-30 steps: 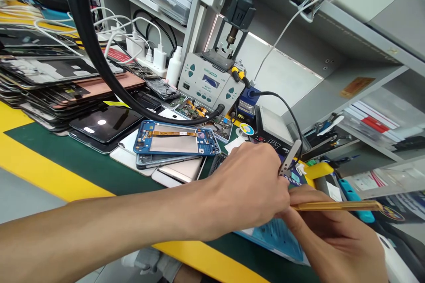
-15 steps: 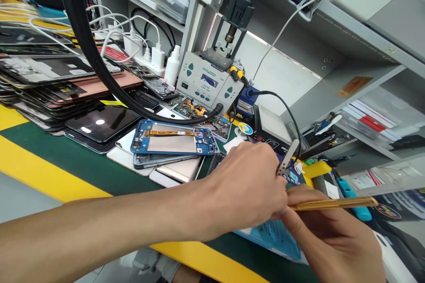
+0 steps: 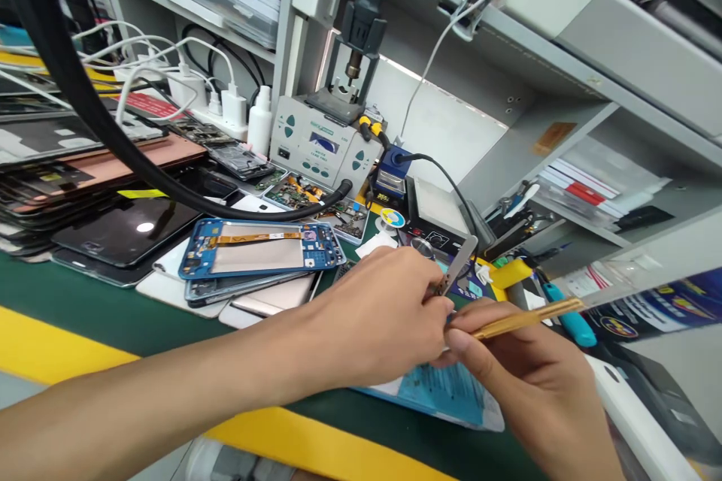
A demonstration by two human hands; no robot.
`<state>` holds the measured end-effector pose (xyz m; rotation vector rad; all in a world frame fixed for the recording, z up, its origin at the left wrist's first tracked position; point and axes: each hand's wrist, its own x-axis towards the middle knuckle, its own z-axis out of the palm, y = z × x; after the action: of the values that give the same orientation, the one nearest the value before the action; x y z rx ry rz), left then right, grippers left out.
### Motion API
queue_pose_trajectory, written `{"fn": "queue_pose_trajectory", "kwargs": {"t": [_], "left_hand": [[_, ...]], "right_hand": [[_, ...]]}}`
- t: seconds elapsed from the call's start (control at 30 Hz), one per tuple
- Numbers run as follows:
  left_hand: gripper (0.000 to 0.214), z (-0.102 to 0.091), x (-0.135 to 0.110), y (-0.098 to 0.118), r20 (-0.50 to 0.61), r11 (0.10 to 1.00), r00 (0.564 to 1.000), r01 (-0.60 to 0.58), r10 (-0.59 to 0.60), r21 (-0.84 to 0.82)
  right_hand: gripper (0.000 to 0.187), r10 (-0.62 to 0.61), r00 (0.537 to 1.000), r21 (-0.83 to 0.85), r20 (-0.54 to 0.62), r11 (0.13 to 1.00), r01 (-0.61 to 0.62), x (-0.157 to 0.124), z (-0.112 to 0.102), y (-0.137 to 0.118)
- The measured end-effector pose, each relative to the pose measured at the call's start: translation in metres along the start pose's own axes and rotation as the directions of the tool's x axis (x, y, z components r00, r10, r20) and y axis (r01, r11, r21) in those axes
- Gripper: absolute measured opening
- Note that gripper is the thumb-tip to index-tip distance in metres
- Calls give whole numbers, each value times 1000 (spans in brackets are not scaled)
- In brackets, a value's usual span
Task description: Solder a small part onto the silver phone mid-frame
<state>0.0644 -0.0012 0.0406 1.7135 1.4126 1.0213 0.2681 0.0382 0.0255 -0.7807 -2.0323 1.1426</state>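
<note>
My left hand (image 3: 389,308) is closed around silver metal tweezers (image 3: 459,264), whose end sticks up past the thumb side. Pressed close beside it, my right hand (image 3: 535,379) pinches a slim gold-coloured handle (image 3: 530,319) between thumb and fingers. One end of that handle points up to the right; its other end is hidden where the hands meet. Whatever lies between the fingertips there cannot be made out. Below the hands, a blue clear-covered packet (image 3: 445,394) rests on the green mat (image 3: 316,409).
Left of the hands lies a blue phone frame (image 3: 262,248) on stacked phone parts. Behind stand a grey hot-air station (image 3: 321,139), a white bottle (image 3: 260,122) and chargers (image 3: 233,107). A thick black hose (image 3: 95,120) arcs across the left. A teal-handled tool (image 3: 572,323) lies right.
The view has shifted, so the bench and both hands sit further left in the picture. The gold-coloured handle now slants more upward. Both grips look the same.
</note>
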Motion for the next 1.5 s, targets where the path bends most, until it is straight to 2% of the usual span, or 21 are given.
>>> {"fn": "queue_pose_trajectory", "kwargs": {"t": [0.1,0.27,0.53,0.67,0.83,0.93,1.13,1.3,1.5], "left_hand": [[25,-4,0,0,90,1000,996,-9,10,-4],[18,-6,1,-2,148,1000,989,1,2,-21],[24,-6,0,-3,254,994,967,15,13,-108],[22,-7,1,-2,252,980,967,71,-22,-186],[7,-7,3,-4,255,953,966,110,-35,-283],[8,-7,3,-3,248,945,967,125,-49,-302],[26,-10,2,-2,194,968,981,78,-31,-237],[21,-12,0,-7,147,981,989,32,-3,-193],[19,-12,0,-7,105,989,994,33,-18,-146]], "right_hand": [[8,44,998,98,-39,994,-40,-1,-3,2],[4,87,996,143,-36,986,-81,-3,-3,2],[6,1,1000,123,-4,992,0,-4,2,4],[4,-29,999,136,-20,990,32,-4,3,3],[3,-11,999,188,-48,982,20,-2,2,-1],[3,-1,998,191,-68,981,14,-2,2,-3],[5,-6,997,133,-80,991,17,-1,3,-3],[7,-5,997,114,-78,993,14,-1,3,-2],[6,6,997,125,-71,992,2,-1,4,-3]]}}
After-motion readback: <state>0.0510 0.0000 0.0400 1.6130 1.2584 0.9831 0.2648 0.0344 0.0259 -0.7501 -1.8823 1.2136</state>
